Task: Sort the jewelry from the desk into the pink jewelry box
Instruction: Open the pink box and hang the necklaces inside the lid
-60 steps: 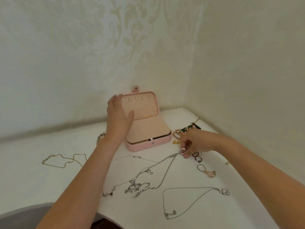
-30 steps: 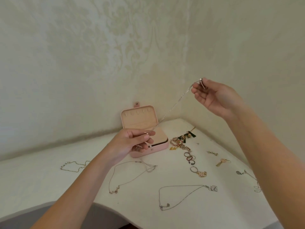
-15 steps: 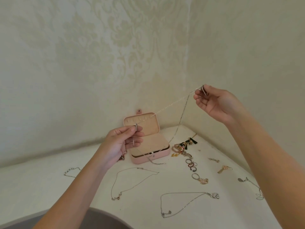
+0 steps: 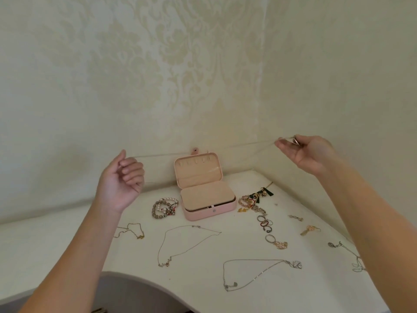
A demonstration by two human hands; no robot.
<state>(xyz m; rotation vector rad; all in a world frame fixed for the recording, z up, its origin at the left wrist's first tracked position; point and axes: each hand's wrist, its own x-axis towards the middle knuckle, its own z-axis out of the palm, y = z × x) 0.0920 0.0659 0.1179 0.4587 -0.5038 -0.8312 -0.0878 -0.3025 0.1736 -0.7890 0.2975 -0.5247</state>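
A person's left hand [image 4: 121,179] is raised at the left, its fingers curled into a closed grip on one end of a thin chain [image 4: 252,143]. The chain runs almost taut through the air, above the open pink box [image 4: 209,210], to the right hand [image 4: 309,152], whose grip pinches the other end between thumb and fingertips. The box sits on the white bench [image 4: 67,245] against the wall, lid up. Bracelets [image 4: 163,207] lie just left of it. Rings [image 4: 265,222] and necklaces [image 4: 296,264] lie to its right and nearer the viewer. To store the chain well, the hands would probably bring its ends together and lower it slowly over the box. It could then coil in without kinking or catching the small hooks in the lid.
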